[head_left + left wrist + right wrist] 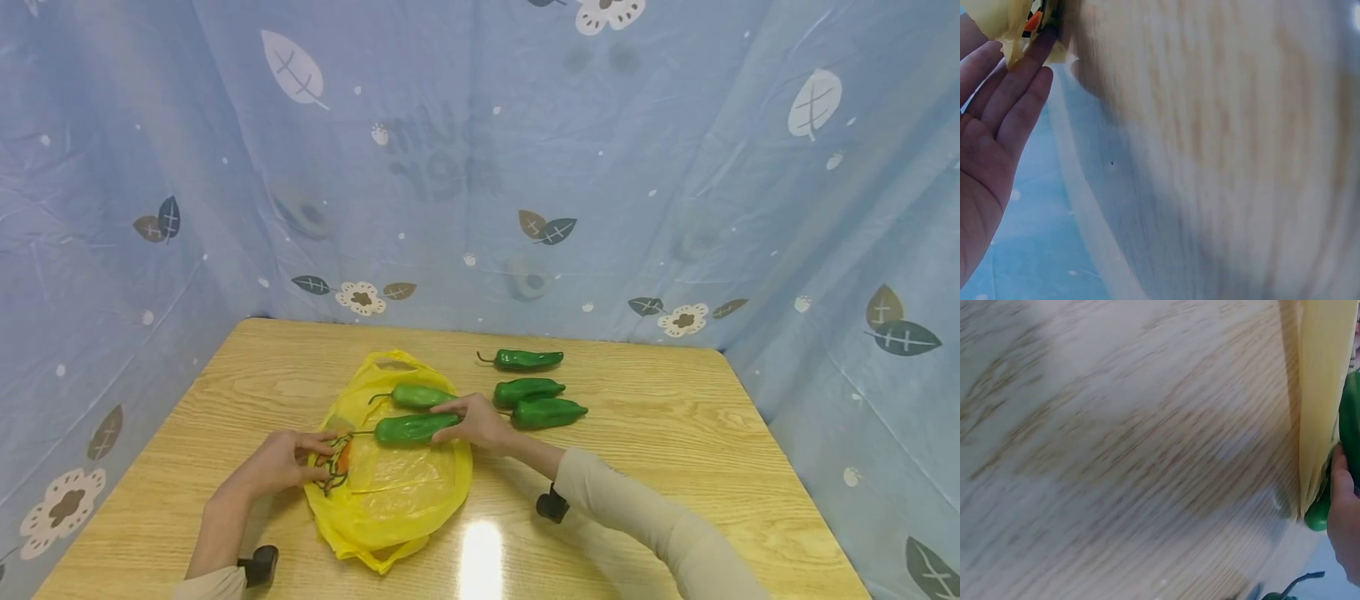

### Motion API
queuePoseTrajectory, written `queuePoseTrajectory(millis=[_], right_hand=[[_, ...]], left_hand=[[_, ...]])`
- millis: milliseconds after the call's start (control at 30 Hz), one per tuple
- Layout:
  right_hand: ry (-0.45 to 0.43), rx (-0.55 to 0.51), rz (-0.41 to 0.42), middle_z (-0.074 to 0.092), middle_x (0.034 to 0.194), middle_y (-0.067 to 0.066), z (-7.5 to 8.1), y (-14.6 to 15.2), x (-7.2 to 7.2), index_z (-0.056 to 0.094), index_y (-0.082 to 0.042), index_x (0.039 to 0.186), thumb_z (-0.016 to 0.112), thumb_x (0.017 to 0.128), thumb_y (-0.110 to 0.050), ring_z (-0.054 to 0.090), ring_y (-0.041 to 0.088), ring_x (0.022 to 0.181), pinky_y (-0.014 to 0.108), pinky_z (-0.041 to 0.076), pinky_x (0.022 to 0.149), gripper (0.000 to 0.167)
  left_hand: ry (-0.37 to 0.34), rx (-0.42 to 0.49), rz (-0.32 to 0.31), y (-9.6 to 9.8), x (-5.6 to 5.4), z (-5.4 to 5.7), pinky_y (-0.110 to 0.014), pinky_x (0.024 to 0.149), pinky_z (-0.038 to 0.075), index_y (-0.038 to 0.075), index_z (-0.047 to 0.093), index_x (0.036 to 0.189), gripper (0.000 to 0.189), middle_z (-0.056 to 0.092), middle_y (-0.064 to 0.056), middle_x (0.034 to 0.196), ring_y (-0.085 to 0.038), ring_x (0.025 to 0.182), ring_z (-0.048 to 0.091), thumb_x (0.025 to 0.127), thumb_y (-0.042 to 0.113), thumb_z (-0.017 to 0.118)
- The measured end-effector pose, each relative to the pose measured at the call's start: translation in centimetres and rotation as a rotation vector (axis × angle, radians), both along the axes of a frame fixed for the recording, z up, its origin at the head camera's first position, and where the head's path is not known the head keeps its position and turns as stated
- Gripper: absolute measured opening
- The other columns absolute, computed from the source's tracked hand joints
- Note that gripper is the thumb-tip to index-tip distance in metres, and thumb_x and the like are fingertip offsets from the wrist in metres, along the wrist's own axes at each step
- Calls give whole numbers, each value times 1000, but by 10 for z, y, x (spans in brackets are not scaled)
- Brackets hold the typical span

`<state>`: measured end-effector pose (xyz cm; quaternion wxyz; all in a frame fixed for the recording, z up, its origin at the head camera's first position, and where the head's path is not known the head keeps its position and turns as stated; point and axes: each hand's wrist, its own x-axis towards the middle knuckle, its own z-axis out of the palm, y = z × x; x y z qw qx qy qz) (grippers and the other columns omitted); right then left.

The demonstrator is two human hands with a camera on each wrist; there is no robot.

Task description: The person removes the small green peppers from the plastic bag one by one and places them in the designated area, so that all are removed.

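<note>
A yellow plastic bag (405, 496) lies flat on the table with a dark and orange print at its left side. Two long green peppers rest on it, stems to the left. My right hand (476, 423) grips the nearer green pepper (408, 428) at its right end, thumb on the near side. The farther pepper (420, 396) lies just beyond, close to my fingertips. At the bag's left edge, my left hand (281, 462) pinches the plastic beside the print. The left wrist view shows this hand's fingers (1016, 94) against the yellow plastic; its thumb is hidden there.
Right of the bag lie three more green peppers: one at the back (528, 359), one in the middle (528, 391) and one nearest (549, 412), the last two touching. Blue patterned cloth (465, 167) hangs behind and beside the wooden table (675, 500).
</note>
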<state>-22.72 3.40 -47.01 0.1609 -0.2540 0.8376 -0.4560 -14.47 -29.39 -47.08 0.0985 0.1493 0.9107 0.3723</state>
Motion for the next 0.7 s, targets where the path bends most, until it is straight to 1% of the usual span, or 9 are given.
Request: queuePoseTrajectory(millis=[67, 133, 333, 400, 467, 500, 567, 633, 700], right_hand=[[-11, -20, 21, 26, 53, -5, 1, 3, 0, 67, -5, 121, 79, 80, -15, 16, 10, 50, 21, 23, 48, 44], [-15, -41, 40, 12, 53, -6, 2, 6, 1, 66, -4, 123, 77, 82, -13, 13, 9, 48, 21, 21, 46, 43], [0, -119, 75, 19, 49, -7, 5, 20, 3, 61, -2, 128, 70, 88, -11, 17, 8, 44, 19, 25, 44, 42], [28, -140, 75, 22, 48, -3, 7, 26, 4, 60, -2, 129, 68, 90, -10, 16, 8, 44, 19, 25, 44, 41], [59, -161, 66, 33, 48, 5, 9, 32, 5, 61, -2, 129, 67, 90, -9, 14, 8, 45, 20, 24, 45, 39], [75, -167, 59, 43, 53, 9, 10, 35, 5, 61, -2, 128, 67, 90, -8, 13, 8, 45, 20, 24, 45, 39], [95, -185, 49, 65, 79, 18, 12, 41, 6, 62, -2, 128, 67, 90, -7, 12, 9, 46, 21, 23, 45, 38], [93, -210, 43, 66, 113, 21, 15, 47, 7, 61, -2, 128, 67, 89, -6, 11, 9, 46, 21, 23, 44, 39], [72, -237, 34, 58, 131, 18, 17, 54, 9, 61, -1, 128, 68, 88, -6, 16, 9, 48, 21, 24, 45, 41]], left_hand=[[-6, 3, 0, 0, 0, 0, -46, 93, 49, 3, 73, 108, 36, 55, -21, 133, -44, 121, 50, 78, 22, 79], [-7, 3, -4, 0, 0, 1, -46, 93, 49, 3, 73, 108, 36, 55, -21, 133, -44, 121, 50, 78, 23, 79], [-6, -1, -19, 0, 0, 2, -47, 93, 48, 4, 73, 108, 35, 55, -20, 132, -45, 121, 49, 79, 23, 79], [-10, 0, -24, 0, 0, 2, -47, 93, 48, 4, 73, 108, 35, 55, -21, 133, -45, 122, 49, 79, 24, 79], [-16, 0, -27, 0, 0, 2, -46, 92, 49, 4, 73, 109, 37, 54, -21, 133, -45, 121, 49, 79, 25, 78], [-17, -1, -27, 0, 0, 2, -46, 92, 49, 4, 73, 109, 37, 54, -21, 134, -45, 121, 49, 79, 25, 78], [-20, 0, -29, 0, 0, 3, -46, 92, 49, 4, 73, 109, 37, 54, -21, 134, -45, 121, 49, 79, 26, 78], [-23, 0, -28, 0, 0, 3, -47, 92, 49, 4, 73, 109, 38, 54, -21, 134, -45, 121, 50, 79, 26, 78], [-23, 1, -31, 0, 0, 3, -47, 92, 49, 4, 73, 109, 37, 54, -21, 133, -45, 121, 50, 80, 26, 78]])
